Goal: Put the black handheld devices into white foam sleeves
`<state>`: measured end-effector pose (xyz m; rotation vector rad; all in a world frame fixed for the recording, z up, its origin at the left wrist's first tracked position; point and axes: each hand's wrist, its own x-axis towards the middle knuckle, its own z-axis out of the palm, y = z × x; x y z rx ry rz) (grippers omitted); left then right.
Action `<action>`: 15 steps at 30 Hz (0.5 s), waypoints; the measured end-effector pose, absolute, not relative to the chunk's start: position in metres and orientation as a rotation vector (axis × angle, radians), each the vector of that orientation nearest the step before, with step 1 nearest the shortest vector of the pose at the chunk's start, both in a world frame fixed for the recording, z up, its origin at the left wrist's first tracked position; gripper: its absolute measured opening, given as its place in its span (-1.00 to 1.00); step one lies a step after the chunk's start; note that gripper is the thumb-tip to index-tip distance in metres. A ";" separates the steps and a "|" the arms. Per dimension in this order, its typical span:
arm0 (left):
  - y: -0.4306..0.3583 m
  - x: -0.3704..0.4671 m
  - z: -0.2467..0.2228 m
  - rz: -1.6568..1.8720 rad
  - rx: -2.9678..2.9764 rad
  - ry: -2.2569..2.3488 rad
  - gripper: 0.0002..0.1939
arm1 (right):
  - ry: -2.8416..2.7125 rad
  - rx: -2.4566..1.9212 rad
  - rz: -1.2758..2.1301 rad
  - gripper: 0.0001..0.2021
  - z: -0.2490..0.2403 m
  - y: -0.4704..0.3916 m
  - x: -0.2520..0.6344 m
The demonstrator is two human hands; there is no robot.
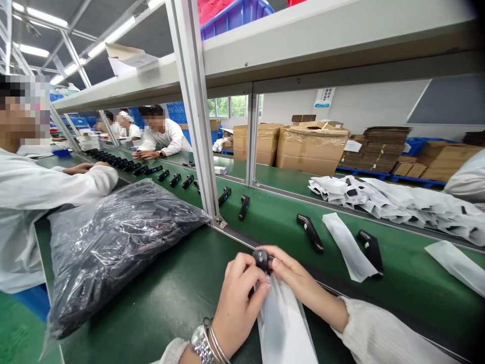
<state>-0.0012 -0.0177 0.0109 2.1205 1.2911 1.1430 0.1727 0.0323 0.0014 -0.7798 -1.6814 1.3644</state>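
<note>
My left hand, with a watch and bangles at its wrist, is closed around a black handheld device by its rounded head. The device sits at the mouth of a white soft bag, which hangs down toward me. My right hand pinches the bag's mouth beside the device, its index finger reaching over the device's top. The lower part of the device is hidden by fingers and bag. On the green belt beyond lie an angled black device, a flat white bag and another black device.
A large clear plastic bag of dark items lies at left. A metal post rises before the belt, under a shelf. More black devices line the belt leftward. A heap of white bags lies behind. A co-worker's sleeve is at left.
</note>
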 end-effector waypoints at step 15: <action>-0.003 -0.009 -0.001 1.066 1.972 1.489 -0.82 | -1.602 -1.338 0.612 -0.63 0.045 0.130 0.198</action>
